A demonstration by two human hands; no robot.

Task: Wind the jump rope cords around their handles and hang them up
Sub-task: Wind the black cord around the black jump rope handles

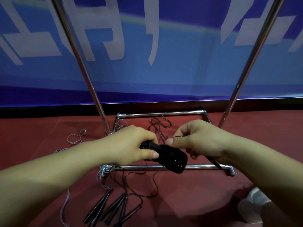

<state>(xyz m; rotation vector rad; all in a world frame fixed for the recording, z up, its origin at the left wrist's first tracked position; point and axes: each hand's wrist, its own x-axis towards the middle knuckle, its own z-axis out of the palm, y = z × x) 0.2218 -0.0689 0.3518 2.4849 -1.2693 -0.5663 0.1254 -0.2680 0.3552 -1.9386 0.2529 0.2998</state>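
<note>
Behind everything we see a blue banner (147, 46), with a chrome rack (160, 167) on the red floor (32, 128) at frame centre. Our left hand (131, 145) grips the black handles (170, 158), already thick with wound cord, mid-frame; our right hand (196, 141) pinches the thin cord (177, 136). More handles (113, 208) lie lower left.

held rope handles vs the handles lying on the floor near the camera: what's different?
1. The held handles are up in both hands: left hand grips them, right hand pinches the cord. The floor handles lie untouched on the red floor.
2. The held handles carry a thick wrap of black cord; the floor handles are bare, their cords trailing loose.

Shared: dark, slim handles.
</note>
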